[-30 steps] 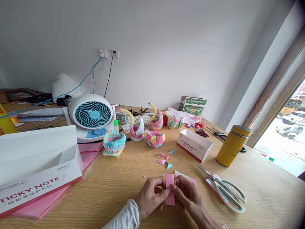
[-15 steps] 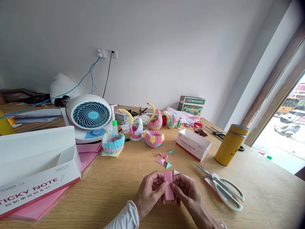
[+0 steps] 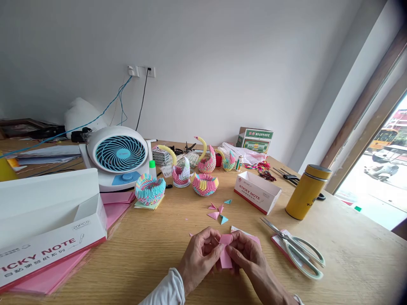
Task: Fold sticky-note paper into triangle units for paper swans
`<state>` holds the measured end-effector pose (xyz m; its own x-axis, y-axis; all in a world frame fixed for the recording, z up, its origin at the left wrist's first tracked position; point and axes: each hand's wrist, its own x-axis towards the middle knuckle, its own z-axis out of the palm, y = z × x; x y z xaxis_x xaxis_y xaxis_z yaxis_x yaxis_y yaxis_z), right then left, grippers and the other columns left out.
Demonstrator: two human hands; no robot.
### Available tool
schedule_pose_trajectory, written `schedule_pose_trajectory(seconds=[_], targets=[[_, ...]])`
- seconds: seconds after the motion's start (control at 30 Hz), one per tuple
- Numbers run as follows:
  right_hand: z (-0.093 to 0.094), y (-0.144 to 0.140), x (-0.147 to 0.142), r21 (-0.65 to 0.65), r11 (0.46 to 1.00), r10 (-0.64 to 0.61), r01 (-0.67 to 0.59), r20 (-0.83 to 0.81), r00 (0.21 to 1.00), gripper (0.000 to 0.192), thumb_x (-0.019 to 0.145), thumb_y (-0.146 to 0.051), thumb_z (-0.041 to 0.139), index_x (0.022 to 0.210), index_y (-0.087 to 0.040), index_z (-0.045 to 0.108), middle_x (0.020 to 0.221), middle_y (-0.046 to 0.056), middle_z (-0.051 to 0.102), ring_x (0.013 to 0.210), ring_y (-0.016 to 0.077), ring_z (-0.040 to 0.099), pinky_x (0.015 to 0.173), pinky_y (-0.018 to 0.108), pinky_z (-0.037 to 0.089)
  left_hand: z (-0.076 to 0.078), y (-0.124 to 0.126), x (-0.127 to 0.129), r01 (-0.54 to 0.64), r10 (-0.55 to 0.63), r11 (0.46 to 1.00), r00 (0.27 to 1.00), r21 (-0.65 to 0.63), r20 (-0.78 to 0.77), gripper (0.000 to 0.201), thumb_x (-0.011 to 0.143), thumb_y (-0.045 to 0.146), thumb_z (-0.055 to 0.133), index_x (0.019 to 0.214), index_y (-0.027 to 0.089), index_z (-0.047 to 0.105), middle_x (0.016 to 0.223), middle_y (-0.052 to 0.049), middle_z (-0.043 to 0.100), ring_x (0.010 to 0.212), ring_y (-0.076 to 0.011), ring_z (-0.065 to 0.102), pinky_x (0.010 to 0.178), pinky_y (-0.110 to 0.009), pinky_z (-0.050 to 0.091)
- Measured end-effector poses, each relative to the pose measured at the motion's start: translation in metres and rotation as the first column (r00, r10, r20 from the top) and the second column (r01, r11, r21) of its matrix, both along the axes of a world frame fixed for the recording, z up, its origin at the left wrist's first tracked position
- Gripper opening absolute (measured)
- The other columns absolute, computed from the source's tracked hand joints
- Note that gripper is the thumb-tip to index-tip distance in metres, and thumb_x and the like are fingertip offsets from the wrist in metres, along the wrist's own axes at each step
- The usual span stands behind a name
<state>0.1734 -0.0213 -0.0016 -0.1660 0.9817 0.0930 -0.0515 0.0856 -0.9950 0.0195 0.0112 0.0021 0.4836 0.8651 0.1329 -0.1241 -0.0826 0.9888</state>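
Observation:
Both hands hold one narrow strip of pink paper [image 3: 226, 254] upright above the table's near side. My left hand [image 3: 199, 256] pinches its left edge, thumb in front and fingers behind. My right hand [image 3: 249, 256] grips the right edge the same way, and the strip's top bends over between the fingertips. Behind the right hand lies a pink sticky note pad [image 3: 254, 238], partly covered. Just beyond the hands are several small folded paper triangles, pink [image 3: 213, 215] and blue [image 3: 224, 220]. Scissors [image 3: 295, 248] with pale handles rest on another pad to the right.
A white fan [image 3: 119, 154] and an open sticky note box [image 3: 51, 228] stand at left. Folded-paper bowls [image 3: 205, 185] and swans [image 3: 181, 173] are farther back. To the right are a smaller box [image 3: 257, 192] and a yellow flask [image 3: 308, 192].
The strip's top edge has bent over and sits lower between my fingers. Both hands keep their hold, and the view has shifted slightly.

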Motion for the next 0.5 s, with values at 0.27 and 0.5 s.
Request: schedule_pose_trajectory(seconds=[0.27, 0.5], targets=[[0.003, 0.005, 0.009, 0.027, 0.999, -0.02, 0.017, 0.112, 0.993, 0.038, 0.083, -0.054, 0.06, 0.088, -0.017, 0.056, 0.06, -0.003, 0.055, 0.047, 0.0094, 0.046, 0.042, 0.02, 0.034, -0.002, 0.001, 0.001, -0.018, 0.019, 1.0, 1.0, -0.012, 0.02, 0.023, 0.078, 0.038, 0.066, 0.079, 0.017, 0.056, 0.063, 0.001, 0.061, 0.044, -0.0099, 0.054, 0.041, -0.019, 0.042], [0.052, 0.062, 0.025, 0.501, 0.86, -0.356, 0.099, 0.448, 0.82, 0.019, 0.09, -0.034, 0.054, 0.086, -0.018, 0.063, 0.078, 0.004, 0.065, 0.068, 0.0166, 0.059, 0.057, 0.025, 0.045, -0.008, 0.001, 0.002, -0.004, 0.005, 0.999, 1.0, -0.041, 0.027, 0.023, 0.077, 0.035, 0.067, 0.077, 0.017, 0.053, 0.059, 0.003, 0.057, 0.042, -0.009, 0.052, 0.042, -0.02, 0.042]])
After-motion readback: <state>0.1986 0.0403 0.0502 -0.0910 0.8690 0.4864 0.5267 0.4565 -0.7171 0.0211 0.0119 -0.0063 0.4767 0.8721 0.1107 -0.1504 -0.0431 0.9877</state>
